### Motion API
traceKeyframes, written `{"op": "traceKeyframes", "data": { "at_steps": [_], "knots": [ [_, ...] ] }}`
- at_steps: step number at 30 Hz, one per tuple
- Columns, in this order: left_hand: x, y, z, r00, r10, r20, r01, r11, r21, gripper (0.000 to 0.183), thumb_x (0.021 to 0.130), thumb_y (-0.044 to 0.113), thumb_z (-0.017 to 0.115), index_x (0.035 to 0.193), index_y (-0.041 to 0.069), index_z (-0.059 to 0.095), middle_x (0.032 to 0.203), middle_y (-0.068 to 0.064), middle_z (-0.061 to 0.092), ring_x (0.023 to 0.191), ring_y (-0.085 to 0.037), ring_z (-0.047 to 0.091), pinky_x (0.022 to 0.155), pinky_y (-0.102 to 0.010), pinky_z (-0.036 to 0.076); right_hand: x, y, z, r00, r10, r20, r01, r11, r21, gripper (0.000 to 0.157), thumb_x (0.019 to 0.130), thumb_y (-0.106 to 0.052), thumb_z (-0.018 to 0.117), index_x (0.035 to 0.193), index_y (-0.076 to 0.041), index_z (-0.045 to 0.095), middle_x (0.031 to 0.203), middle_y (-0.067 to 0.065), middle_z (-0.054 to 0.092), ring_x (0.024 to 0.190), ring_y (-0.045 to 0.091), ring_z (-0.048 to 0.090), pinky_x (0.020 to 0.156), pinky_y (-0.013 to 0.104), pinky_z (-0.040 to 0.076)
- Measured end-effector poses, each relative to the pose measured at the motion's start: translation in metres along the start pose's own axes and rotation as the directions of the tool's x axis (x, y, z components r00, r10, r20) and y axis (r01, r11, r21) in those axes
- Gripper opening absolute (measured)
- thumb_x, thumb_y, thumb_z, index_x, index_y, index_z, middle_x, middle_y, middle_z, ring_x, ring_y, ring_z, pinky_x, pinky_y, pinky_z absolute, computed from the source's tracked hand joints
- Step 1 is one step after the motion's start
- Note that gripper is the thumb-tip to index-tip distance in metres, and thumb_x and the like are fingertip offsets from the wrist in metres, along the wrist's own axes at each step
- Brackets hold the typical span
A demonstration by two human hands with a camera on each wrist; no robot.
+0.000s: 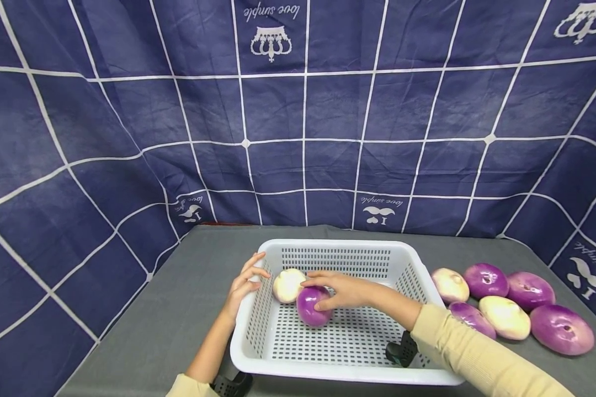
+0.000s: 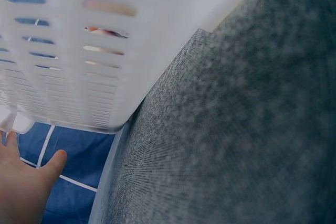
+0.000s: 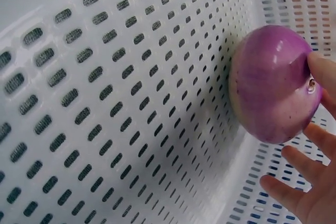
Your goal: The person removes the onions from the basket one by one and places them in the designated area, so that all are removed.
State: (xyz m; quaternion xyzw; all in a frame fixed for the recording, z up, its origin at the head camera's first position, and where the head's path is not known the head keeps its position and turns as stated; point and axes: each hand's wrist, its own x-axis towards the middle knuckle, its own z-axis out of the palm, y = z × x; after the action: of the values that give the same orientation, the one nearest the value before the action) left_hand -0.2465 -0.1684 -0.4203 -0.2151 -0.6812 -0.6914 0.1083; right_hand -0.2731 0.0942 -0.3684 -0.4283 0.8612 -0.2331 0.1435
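A white plastic basket (image 1: pixel 347 373) with slotted walls stands on the grey surface. Inside it, towards the left, my right hand (image 1: pixel 346 291) holds a purple turnip (image 1: pixel 308 309) between thumb and fingers; in the right wrist view its other fingers spread beside the turnip (image 3: pixel 270 87). Against that one sits a second turnip (image 1: pixel 286 285), its pale side up. My left hand (image 1: pixel 240 289) is at the basket's left rim, fingers extended and holding nothing. The left wrist view shows this hand (image 2: pixel 23 184) with the thumb apart, close to the slotted basket wall (image 2: pixel 68 45).
Right of the basket several turnips lie in a group, among them a purple turnip (image 1: pixel 562 330) and a pale one (image 1: pixel 505 317). A blue cloth (image 1: pixel 328 110) with white grid lines hangs behind and at both sides of the grey tabletop (image 1: pixel 169 309).
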Motion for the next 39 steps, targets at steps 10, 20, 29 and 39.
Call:
{"op": "traceKeyframes", "data": {
  "at_steps": [10,20,29,39],
  "knots": [
    [0.0007,0.0007,0.0010,1.000,0.008,-0.005,-0.008,1.000,0.007,0.026,0.072,-0.002,0.038,0.089,-0.019,0.048,0.141,-0.009,0.032,0.140,-0.028,-0.002,0.109,-0.022,0.011,0.0004,-0.0001,0.0006,1.000,-0.005,0.013,0.005,1.000,0.030,0.054,0.083,-0.032,0.061,0.132,-0.017,0.046,0.143,0.014,0.035,0.131,0.033,0.034,0.101,0.052,0.034],
    [0.0012,0.0016,0.0016,1.000,0.019,0.000,-0.019,1.000,-0.017,0.023,0.073,-0.002,0.038,0.087,-0.013,0.052,0.141,-0.007,0.032,0.140,-0.030,-0.004,0.107,-0.059,-0.002,0.0018,0.0016,0.0006,1.000,-0.014,0.011,0.013,0.997,0.075,0.053,0.082,-0.030,0.063,0.131,-0.015,0.048,0.133,0.011,0.047,0.121,0.026,0.046,0.096,0.042,0.042],
    [0.0008,0.0036,0.0016,1.000,0.020,-0.001,-0.020,1.000,-0.007,0.023,0.073,-0.002,0.038,0.087,-0.012,0.053,0.142,-0.010,0.031,0.141,-0.027,-0.002,0.108,-0.057,-0.003,0.0022,0.0033,0.0011,1.000,-0.028,-0.006,0.028,0.997,0.076,0.052,0.080,-0.031,0.065,0.128,-0.017,0.051,0.124,0.007,0.055,0.113,0.022,0.052,0.090,0.033,0.045],
    [0.0008,0.0030,0.0016,1.000,0.023,0.000,-0.023,1.000,0.000,0.024,0.073,-0.003,0.037,0.088,-0.016,0.050,0.141,-0.009,0.033,0.140,-0.029,-0.002,0.108,-0.056,-0.003,0.0014,0.0027,-0.0037,0.999,-0.030,-0.045,0.033,0.997,0.071,0.049,0.080,-0.032,0.064,0.127,-0.020,0.053,0.127,0.006,0.055,0.116,0.023,0.052,0.094,0.040,0.044]
  ]
}}
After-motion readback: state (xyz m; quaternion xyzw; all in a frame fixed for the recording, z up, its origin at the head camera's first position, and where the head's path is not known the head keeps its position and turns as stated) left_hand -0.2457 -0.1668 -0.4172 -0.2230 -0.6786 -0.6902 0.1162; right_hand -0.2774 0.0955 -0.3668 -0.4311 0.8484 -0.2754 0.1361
